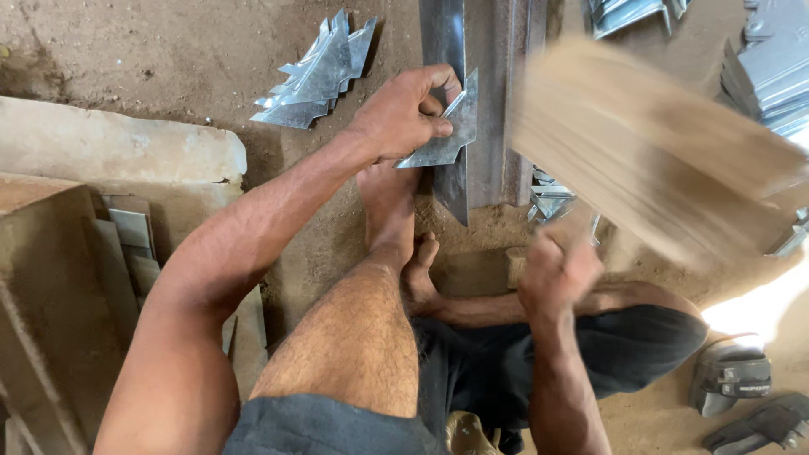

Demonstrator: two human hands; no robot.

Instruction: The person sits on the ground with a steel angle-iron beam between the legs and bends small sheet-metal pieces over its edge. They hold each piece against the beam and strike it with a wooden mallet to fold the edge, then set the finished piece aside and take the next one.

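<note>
No pkgs, signs or screens; only a small pale label on dark object (pixel 730 377), lower right.

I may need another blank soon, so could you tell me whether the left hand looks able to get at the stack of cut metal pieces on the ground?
Probably yes: the stack lies just beyond the left hand, nothing between, though that hand grips a metal piece.

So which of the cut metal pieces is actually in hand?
The pointed sheet-metal piece pinched by the left hand against the steel bar; the stacked pieces lie untouched on the ground.

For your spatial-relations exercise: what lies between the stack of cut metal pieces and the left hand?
Only bare dirt floor, seen in the head view, separates the stack of cut metal pieces from the left hand.
</note>
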